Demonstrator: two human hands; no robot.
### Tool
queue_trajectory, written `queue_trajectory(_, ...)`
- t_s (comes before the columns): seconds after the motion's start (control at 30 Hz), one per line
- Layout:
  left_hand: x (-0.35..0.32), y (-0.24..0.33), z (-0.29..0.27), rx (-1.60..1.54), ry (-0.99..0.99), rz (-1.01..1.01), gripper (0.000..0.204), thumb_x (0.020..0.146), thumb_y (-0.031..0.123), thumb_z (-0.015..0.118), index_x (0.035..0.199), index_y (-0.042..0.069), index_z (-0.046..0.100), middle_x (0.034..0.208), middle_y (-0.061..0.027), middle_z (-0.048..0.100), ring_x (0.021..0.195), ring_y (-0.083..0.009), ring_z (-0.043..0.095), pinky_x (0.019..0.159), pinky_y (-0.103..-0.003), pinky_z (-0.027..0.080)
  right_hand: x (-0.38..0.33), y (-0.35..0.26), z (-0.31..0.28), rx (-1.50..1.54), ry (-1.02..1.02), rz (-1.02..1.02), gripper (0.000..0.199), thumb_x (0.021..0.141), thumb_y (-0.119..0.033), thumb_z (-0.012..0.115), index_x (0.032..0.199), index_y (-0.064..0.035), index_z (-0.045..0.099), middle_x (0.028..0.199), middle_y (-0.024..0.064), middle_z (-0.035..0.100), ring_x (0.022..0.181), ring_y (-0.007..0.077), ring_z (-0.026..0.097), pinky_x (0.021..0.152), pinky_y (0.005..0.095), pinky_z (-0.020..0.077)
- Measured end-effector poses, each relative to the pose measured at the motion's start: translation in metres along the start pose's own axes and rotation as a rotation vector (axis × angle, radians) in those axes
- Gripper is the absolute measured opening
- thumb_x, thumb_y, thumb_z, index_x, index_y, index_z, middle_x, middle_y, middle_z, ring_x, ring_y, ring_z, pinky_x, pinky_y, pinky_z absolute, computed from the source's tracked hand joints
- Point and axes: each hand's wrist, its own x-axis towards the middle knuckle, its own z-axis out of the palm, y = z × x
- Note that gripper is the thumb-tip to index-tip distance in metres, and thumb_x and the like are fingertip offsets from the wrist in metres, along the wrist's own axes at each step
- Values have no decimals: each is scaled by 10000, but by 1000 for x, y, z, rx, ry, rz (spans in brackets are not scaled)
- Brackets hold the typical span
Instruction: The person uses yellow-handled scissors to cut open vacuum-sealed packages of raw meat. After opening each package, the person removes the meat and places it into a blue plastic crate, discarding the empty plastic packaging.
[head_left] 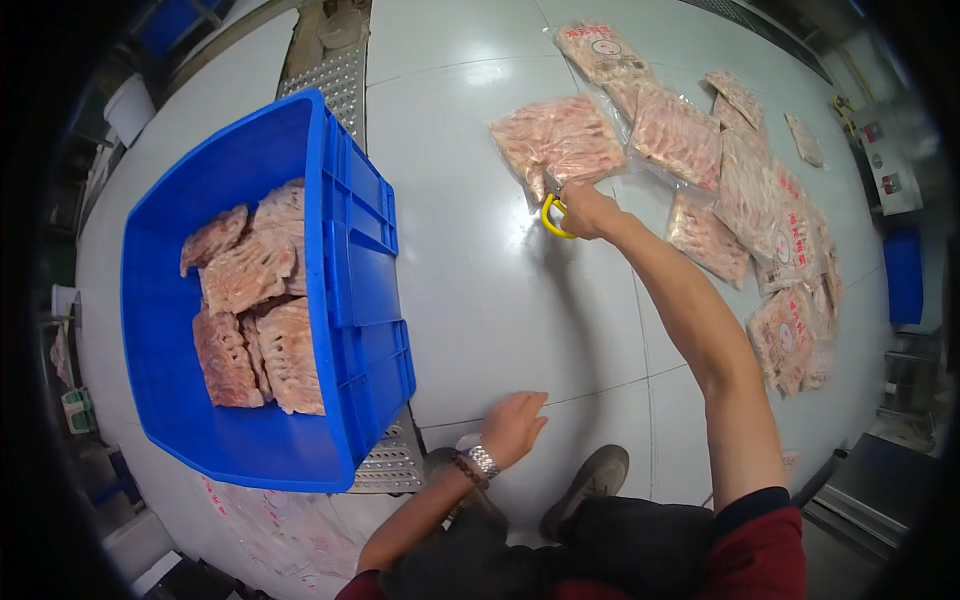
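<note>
Down low, the left hand rests flat and open on the floor. Far ahead, the right hand is clamped on a yellow tool. Just past that grip lies a meat bag, probably soft and slippery; grab its edge.

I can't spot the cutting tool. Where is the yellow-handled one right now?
In the head view it is upper centre: the yellow handle sits in the right hand, at the lower corner of the nearest meat bag on the floor.
</note>
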Motion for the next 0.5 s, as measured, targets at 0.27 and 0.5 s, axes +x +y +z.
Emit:
queue_trajectory(0.27,24,-28,-17,181,166,-129,591,849,137,719,1384,-10,514,1391,-304,483,1268,-451,484,1074,-496,422,-104,56,61,-83,-47,-134,533,815,-114,587,1333,-121,459,1002,177,693,963,378,669,740,513,540)
queue_trajectory(0.5,56,-72,-19,181,243,-338,735,864,191,730,1455,-56,369,1362,-289,488,1253,-431,486,1068,-464,421,-222,85,147,-37,-110,-168,641,830,-126,583,1438,-158,383,929,213,673,739,416,658,637,516,527)
